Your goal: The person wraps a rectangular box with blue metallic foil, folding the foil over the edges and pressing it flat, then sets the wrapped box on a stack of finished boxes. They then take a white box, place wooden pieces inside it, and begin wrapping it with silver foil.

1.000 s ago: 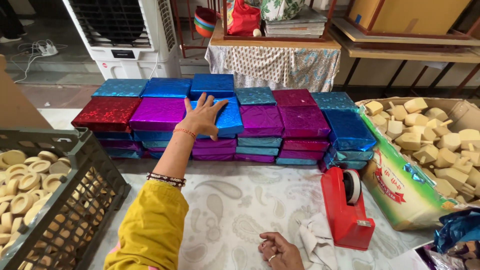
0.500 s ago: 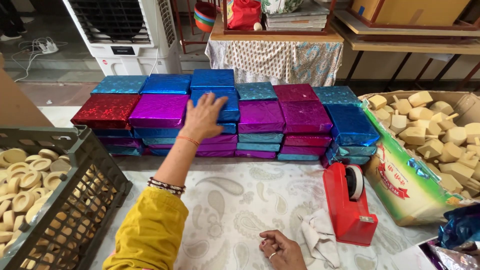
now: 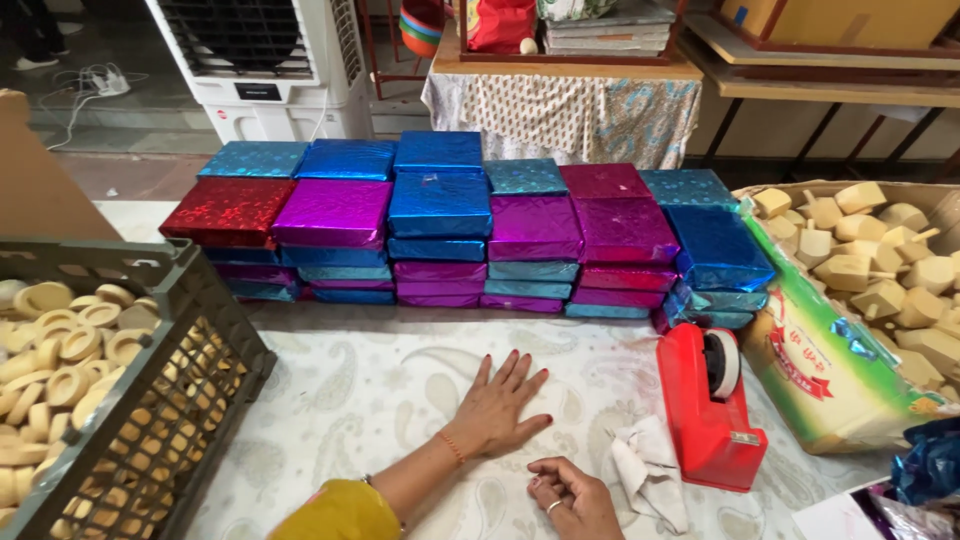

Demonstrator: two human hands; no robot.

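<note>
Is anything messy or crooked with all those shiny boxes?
The shiny wrapped boxes sit in uneven stacks: the blue middle column stands taller, and the blue box at the right end is turned askew. A crumpled white cloth lies beside the red tape dispenser.

Single head-worn view, looking forward and steeply down over tabletop (image 3: 380,400) from wearer's own side. Close range: left hand (image 3: 497,408) and right hand (image 3: 572,497) at bottom edge. Wrapped boxes (image 3: 470,230) mid-frame, floor and cooler (image 3: 270,60) beyond, at top.
</note>
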